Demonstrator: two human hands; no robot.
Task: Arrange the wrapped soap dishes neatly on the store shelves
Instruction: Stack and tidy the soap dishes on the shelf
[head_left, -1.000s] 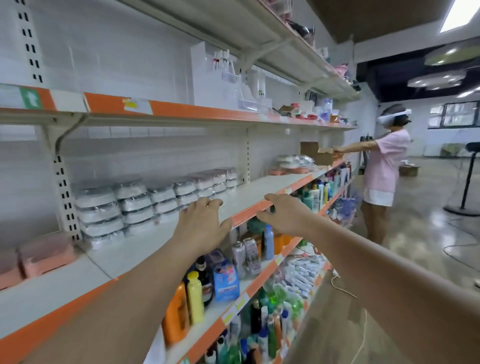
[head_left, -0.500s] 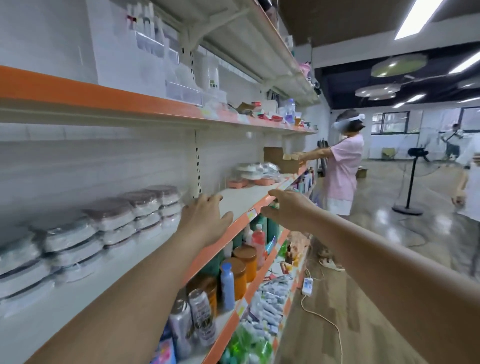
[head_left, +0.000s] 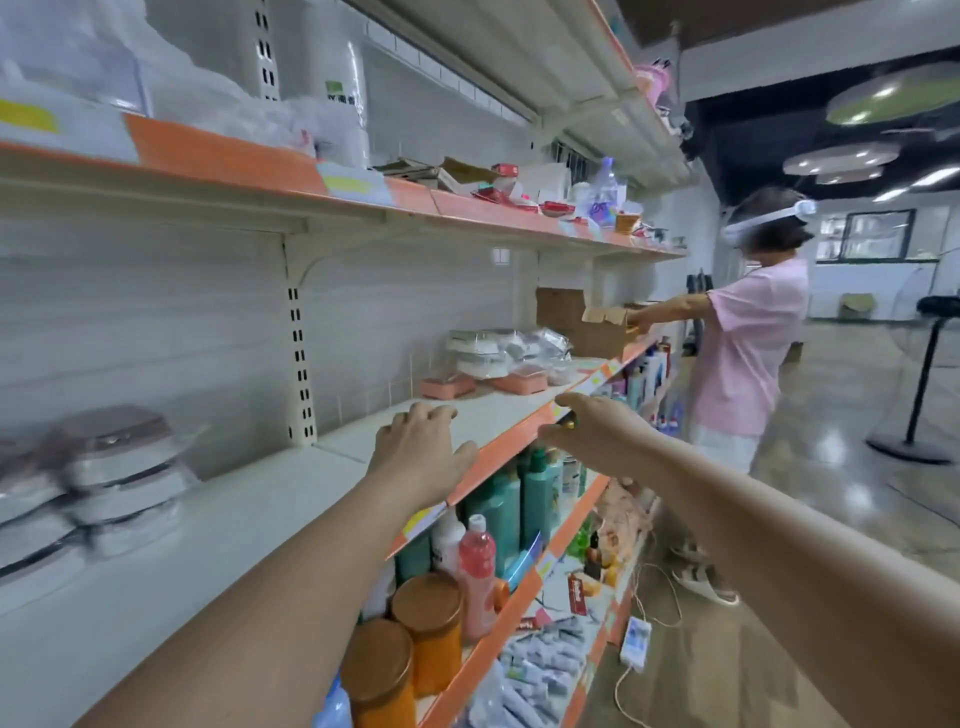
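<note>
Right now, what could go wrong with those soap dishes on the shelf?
1. The loose pile of wrapped soap dishes ahead looks untidy; grabbing one might tumble the rest.
2. The right hand sits at the shelf edge above the bottles; a dropped dish could knock them.
3. The stacked dishes look tall and may slide.

A shop — long white metal shelves with orange price-strip edges (head_left: 498, 457), stocked below with green plastic bottles (head_left: 537, 493) and orange brown-lidded jars (head_left: 428, 629).
</note>
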